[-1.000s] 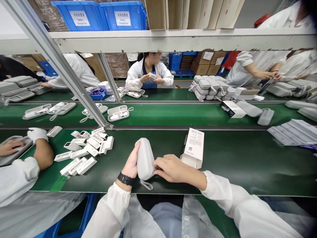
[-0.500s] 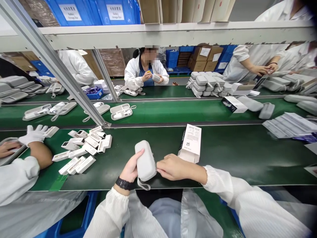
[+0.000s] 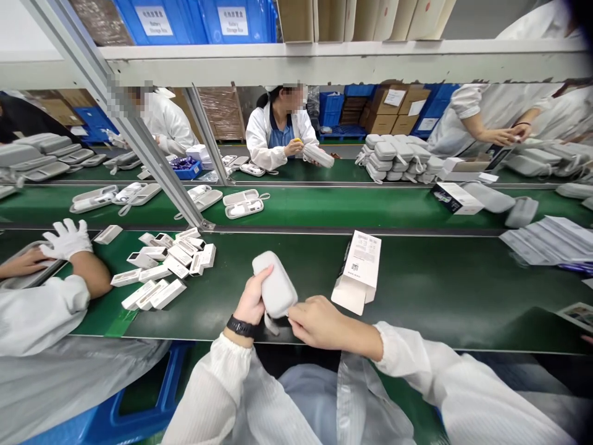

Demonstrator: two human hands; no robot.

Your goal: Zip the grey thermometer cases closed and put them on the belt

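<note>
A light grey zip case [image 3: 277, 285] with rounded corners is in my left hand [image 3: 252, 300], its fingers and thumb wrapped around the left side. The case is closed as far as I can see and tilted above the green belt. My right hand [image 3: 319, 321] is closed at the case's lower right corner, pinching what looks like its zipper pull; the fingers mostly hide it. A wrist strap [image 3: 271, 324] hangs from the bottom of the case. Beyond my right hand lies a white printed box [image 3: 364, 266], its near end flap open.
Several small white boxes [image 3: 169, 262] lie to the left, near a co-worker's gloved hand [image 3: 69, 240]. Opened cases [image 3: 244, 204] sit on the far belt [image 3: 315, 207]. Leaflets [image 3: 551, 240] are stacked at the right. A metal post [image 3: 152, 161] and shelf [image 3: 324, 65] stand ahead.
My right hand has slid down along the case's edge towards the lower right corner. The case has tilted further in my left hand. Across the belt, a co-worker has shifted the case they hold.
</note>
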